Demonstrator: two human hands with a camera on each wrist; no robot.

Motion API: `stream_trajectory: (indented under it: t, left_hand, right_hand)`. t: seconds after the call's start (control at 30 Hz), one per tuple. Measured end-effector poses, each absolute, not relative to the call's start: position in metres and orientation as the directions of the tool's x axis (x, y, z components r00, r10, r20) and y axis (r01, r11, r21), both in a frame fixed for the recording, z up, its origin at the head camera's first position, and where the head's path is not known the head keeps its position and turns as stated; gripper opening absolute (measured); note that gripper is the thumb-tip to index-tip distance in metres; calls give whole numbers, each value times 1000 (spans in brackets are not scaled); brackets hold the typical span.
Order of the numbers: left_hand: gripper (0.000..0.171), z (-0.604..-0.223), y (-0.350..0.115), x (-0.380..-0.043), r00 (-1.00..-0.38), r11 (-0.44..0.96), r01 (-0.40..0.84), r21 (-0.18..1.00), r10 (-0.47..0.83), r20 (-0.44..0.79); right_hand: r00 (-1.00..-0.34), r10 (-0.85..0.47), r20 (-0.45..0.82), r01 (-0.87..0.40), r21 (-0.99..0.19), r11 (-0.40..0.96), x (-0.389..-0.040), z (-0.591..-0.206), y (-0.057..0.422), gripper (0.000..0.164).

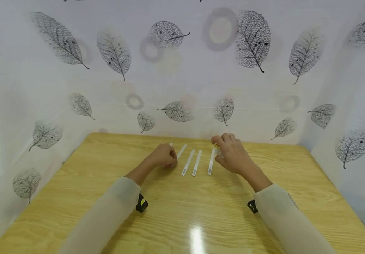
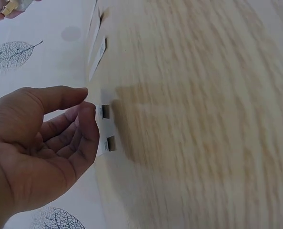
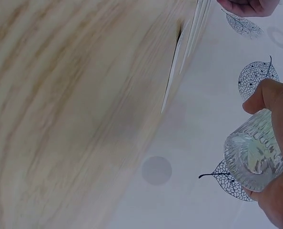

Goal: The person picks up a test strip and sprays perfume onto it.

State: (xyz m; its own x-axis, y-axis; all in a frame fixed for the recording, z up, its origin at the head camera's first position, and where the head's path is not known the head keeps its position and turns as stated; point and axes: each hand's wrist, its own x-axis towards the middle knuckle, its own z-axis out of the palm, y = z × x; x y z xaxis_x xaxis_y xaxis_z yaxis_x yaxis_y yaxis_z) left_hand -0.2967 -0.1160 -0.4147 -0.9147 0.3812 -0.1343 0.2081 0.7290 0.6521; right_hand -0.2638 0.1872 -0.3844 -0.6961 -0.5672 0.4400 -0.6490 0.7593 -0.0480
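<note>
My right hand (image 1: 231, 153) grips a small clear bottle (image 3: 256, 152) of ridged glass with a gold cap (image 2: 9, 7). In the right wrist view its base faces the camera. Thumb and fingers wrap round its sides, above the far right paper strip (image 1: 211, 162). My left hand (image 1: 164, 155) hovers at the left end of the row of strips, its fingers loosely curled and thumb near the index fingertip. Nothing shows between them in the left wrist view. Two strip ends, one a paper strip (image 2: 105, 112), lie just past those fingertips. The hand partly covers the leftmost strips.
Several narrow white strips lie slanted near the table's back edge, among them a middle strip (image 1: 187, 163) and its neighbour (image 1: 196, 163), with small print at their near ends. A leaf-patterned cloth (image 1: 182, 70) encloses the wooden table (image 1: 182, 204) at the back and sides.
</note>
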Motion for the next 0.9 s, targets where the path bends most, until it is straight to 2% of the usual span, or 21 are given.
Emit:
stream_trajectory:
  t: [0.3, 0.5, 0.73, 0.9]
  left_hand:
    - [3, -415, -111, -281, -896, 704, 201, 681, 413, -163]
    - [8, -415, -105, -270, -886, 712, 197, 674, 424, -189]
    - [19, -419, -98, -263, -904, 697, 129, 706, 375, -206]
    - [22, -424, -92, -263, -919, 707, 153, 691, 359, -163]
  right_hand:
    - [-703, -579, 413, -650, -44, 759, -262, -380, 188, 49]
    - [-700, -580, 416, -651, -39, 758, -261, -379, 189, 49]
    - [-692, -579, 431, -664, -67, 745, -261, -383, 189, 48]
    - [-696, -572, 435, -659, -69, 749, -261, -387, 190, 48]
